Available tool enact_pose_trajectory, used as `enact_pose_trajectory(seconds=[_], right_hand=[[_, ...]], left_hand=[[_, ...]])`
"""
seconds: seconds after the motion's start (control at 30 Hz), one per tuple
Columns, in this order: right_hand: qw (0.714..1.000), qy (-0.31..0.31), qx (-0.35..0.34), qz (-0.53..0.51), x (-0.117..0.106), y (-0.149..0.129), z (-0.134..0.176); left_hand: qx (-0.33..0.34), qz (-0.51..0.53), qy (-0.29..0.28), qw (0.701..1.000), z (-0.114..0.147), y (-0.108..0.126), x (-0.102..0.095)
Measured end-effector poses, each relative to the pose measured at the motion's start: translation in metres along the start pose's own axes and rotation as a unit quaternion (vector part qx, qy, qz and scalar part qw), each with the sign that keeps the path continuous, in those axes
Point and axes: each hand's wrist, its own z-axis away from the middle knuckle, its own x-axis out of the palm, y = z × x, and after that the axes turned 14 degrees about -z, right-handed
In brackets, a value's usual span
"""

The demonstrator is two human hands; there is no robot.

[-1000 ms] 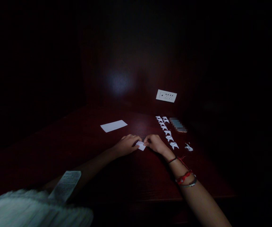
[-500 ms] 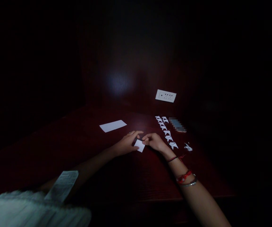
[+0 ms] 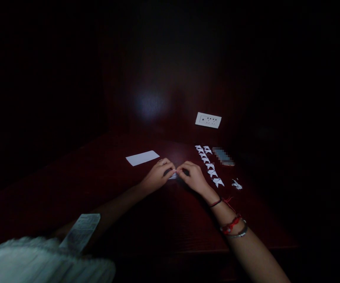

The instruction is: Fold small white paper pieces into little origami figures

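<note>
Small white paper [image 3: 172,177] sits at the tabletop [image 3: 113,169], between left hand [image 3: 158,175] and right hand [image 3: 193,177]; both pinch its far edge, apparently for even control. Folded pieces [image 3: 212,173] lie rightward, seemingly beyond disturbance.

left hand [image 3: 159,174]: pinched | right hand [image 3: 194,179]: pinched | nearly touching

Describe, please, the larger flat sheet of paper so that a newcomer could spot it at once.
Start from the dark red table below the white wall socket. On it, just beyond the left hand, lies a white paper sheet. Unlike the small folded paper pieces to its right, it is flat, larger and oblong.
</note>
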Motion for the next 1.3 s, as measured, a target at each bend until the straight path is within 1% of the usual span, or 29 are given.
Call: enact_pose_trajectory(seconds=[0.1, 0.23, 0.37, 0.43, 0.53, 0.57, 0.63, 0.67, 0.7, 0.73, 0.8, 0.87, 0.9, 0.97, 1.07, 1.17, 1.23, 1.3], right_hand=[[1.0, 0.006, -0.008, 0.001, 0.0, -0.002, -0.001], [1.0, -0.006, -0.013, -0.016, 0.0, -0.005, -0.003], [0.999, -0.006, -0.007, -0.041, -0.003, -0.006, -0.005], [0.999, 0.006, 0.0, -0.044, -0.008, -0.002, -0.005], [0.997, 0.045, 0.019, -0.059, -0.017, 0.01, -0.003], [0.995, 0.057, 0.023, -0.075, -0.02, 0.014, -0.002], [0.989, 0.091, 0.027, -0.114, -0.023, 0.02, -0.002], [0.986, 0.099, 0.028, -0.128, -0.023, 0.022, -0.002], [0.985, 0.094, 0.029, -0.141, -0.022, 0.022, -0.002], [0.985, 0.075, 0.031, -0.154, -0.021, 0.022, -0.002], [0.982, 0.004, 0.038, -0.185, -0.016, 0.021, -0.001], [0.972, -0.062, 0.054, -0.219, -0.009, 0.022, 0.0], [0.968, -0.075, 0.065, -0.232, -0.006, 0.023, 0.001], [0.961, -0.061, 0.091, -0.253, 0.0, 0.029, 0.001], [0.951, -0.023, 0.139, -0.275, 0.006, 0.039, 0.0], [0.959, -0.008, 0.163, -0.231, 0.007, 0.046, -0.001], [0.971, -0.008, 0.161, -0.174, 0.007, 0.047, 0.0], [0.979, -0.029, 0.154, -0.128, 0.006, 0.045, 0.002]], left_hand=[[0.009, -0.024, 0.006, 1.0, 0.0, 0.002, -0.001], [0.013, -0.068, 0.027, 0.997, 0.001, 0.006, -0.001], [0.017, -0.057, 0.066, 0.996, 0.0, 0.009, -0.008], [0.004, -0.041, 0.099, 0.994, -0.001, 0.007, -0.012], [-0.046, -0.025, 0.156, 0.986, -0.002, 0.0, -0.016], [-0.056, -0.02, 0.164, 0.985, -0.002, -0.002, -0.016], [-0.051, -0.001, 0.146, 0.988, -0.002, -0.004, -0.014], [-0.043, 0.009, 0.129, 0.991, -0.002, -0.004, -0.012], [-0.037, 0.017, 0.113, 0.993, -0.002, -0.004, -0.01], [-0.034, 0.024, 0.099, 0.994, -0.002, -0.004, -0.007], [-0.037, 0.033, 0.084, 0.995, -0.003, -0.006, -0.001], [-0.044, 0.044, 0.074, 0.995, -0.003, -0.01, 0.004], [-0.047, 0.05, 0.065, 0.995, -0.004, -0.013, 0.007], [-0.057, 0.059, 0.044, 0.996, -0.003, -0.019, 0.012], [-0.067, 0.045, -0.018, 0.997, -0.001, -0.025, 0.02], [-0.07, 0.001, -0.076, 0.995, 0.005, -0.026, 0.024], [-0.067, -0.029, -0.082, 0.994, 0.007, -0.024, 0.024], [-0.044, -0.046, -0.08, 0.995, 0.009, -0.022, 0.023]])
